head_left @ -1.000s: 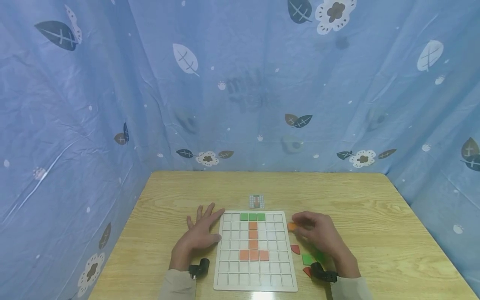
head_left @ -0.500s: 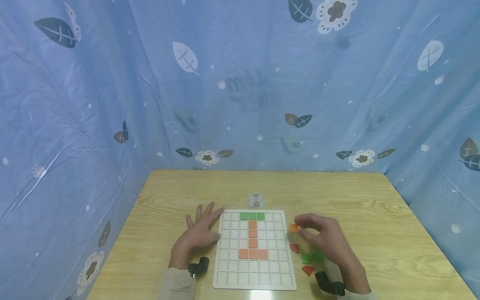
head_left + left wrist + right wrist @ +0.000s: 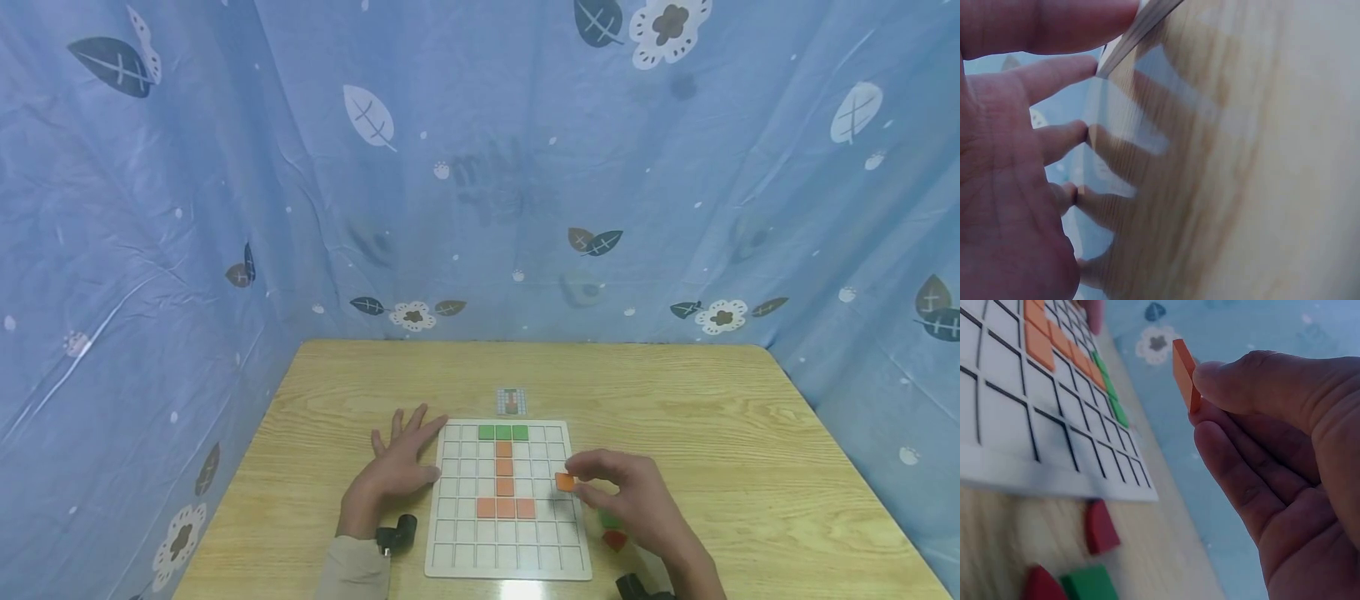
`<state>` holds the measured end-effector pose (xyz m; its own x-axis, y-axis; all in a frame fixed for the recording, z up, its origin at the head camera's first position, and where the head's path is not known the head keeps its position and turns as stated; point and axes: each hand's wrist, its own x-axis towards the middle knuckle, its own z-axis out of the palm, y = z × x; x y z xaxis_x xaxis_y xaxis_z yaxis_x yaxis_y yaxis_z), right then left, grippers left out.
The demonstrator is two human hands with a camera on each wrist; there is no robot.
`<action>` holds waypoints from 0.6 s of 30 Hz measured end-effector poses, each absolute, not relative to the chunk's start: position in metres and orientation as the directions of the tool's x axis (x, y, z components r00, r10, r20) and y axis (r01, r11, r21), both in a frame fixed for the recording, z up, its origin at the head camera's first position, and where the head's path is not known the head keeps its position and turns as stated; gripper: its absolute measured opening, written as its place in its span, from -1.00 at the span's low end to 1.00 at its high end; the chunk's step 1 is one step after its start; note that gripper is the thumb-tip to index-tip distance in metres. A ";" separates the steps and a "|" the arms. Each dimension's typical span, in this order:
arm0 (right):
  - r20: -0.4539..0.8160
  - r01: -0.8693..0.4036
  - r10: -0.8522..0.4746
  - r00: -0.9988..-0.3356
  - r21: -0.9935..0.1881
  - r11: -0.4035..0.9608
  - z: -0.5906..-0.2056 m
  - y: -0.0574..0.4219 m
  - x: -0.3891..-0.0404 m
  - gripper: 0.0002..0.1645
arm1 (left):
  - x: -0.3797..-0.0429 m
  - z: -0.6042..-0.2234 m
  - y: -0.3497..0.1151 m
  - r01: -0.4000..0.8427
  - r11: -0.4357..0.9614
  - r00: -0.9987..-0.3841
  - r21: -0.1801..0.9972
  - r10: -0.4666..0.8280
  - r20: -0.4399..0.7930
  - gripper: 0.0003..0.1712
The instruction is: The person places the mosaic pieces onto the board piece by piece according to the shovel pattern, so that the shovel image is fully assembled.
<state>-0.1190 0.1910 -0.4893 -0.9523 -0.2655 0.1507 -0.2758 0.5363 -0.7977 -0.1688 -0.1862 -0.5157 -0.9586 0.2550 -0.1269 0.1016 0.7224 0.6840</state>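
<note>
A: What is held, & where?
B: One orange tile (image 3: 564, 482), pinched btwn thumb & fingers of the R hand (image 3: 633, 496), grip narrowed on it. It is held over the R side of the white grid board (image 3: 462, 554), apparently off the surface, tho depth is hard to read.
A: & the L hand (image 3: 401, 465)?
B: Fingers spread wide, nothing in the grip; thumb & index fingertip are set against the board's L edge, other fingers rested on the tabletop (image 3: 750, 458).
A: What is laid on the grid?
B: Three green tiles (image 3: 503, 432) across the top row, an orange column (image 3: 505, 467) of three beneath, then an orange row (image 3: 506, 508) of three. A small patterned card (image 3: 512, 402) is placed just beyond the far edge.
A: Off the board?
B: Red pieces (image 3: 1104, 528) & a green piece (image 3: 1092, 584), seen near the R edge. Backdrop: blue curtain (image 3: 480, 208) printed w/ leaves & flowers.
</note>
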 end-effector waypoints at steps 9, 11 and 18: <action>0.172 -0.322 -0.326 -0.930 -0.808 0.493 -0.499 0.171 -0.112 -0.74 | -0.169 -0.516 -0.186 0.096 0.725 -0.960 0.682 0.248 -0.128 0.06; 0.189 -0.351 -0.353 -0.916 -0.804 0.480 -0.502 0.167 -0.111 -0.74 | -0.169 -0.516 -0.186 0.096 0.723 -0.961 0.684 0.247 -0.126 0.06; 0.219 -0.402 -0.417 -0.882 -0.811 0.424 -0.510 0.151 -0.107 -0.74 | -0.169 -0.516 -0.186 0.097 0.722 -0.961 0.685 0.248 -0.125 0.04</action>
<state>-0.1069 0.1515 -0.5099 -0.8822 -0.4169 0.2192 -0.4021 0.4245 -0.8112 -0.1691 -0.1856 -0.5160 -0.9607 0.2480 -0.1247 0.0973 0.7218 0.6852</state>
